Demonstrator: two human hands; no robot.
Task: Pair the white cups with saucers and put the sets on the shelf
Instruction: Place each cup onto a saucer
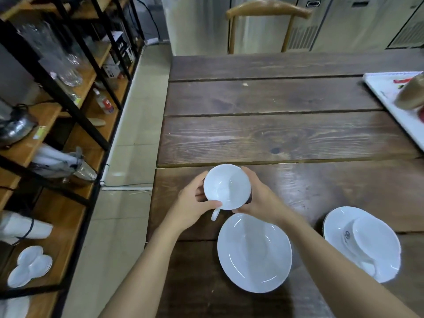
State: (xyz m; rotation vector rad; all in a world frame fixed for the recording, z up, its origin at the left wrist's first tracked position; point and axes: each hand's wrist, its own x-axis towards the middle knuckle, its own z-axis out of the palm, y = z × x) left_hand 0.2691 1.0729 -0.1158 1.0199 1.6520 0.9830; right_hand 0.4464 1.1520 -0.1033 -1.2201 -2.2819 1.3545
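Note:
A white cup [226, 185] is held between both hands just above the dark wooden table [275, 138], its mouth facing up and its handle pointing toward me. My left hand [195, 205] cups its left side, thumb by the handle. My right hand [257, 196] wraps its right side. Directly in front of me, below the cup, lies an empty white saucer [254, 253]. To the right, a second saucer [339, 228] carries another white cup [376, 246]. The wooden shelf [68, 226] with black metal frame stands at the left.
The shelf holds glassware [71, 72], a metal pot [16, 127], a bottle [104, 103], wrapped cups [25, 226] and small white dishes [29, 267]. A white tray [390, 99] with a brown container sits at the table's right edge. A wooden chair [268, 10] stands behind the table.

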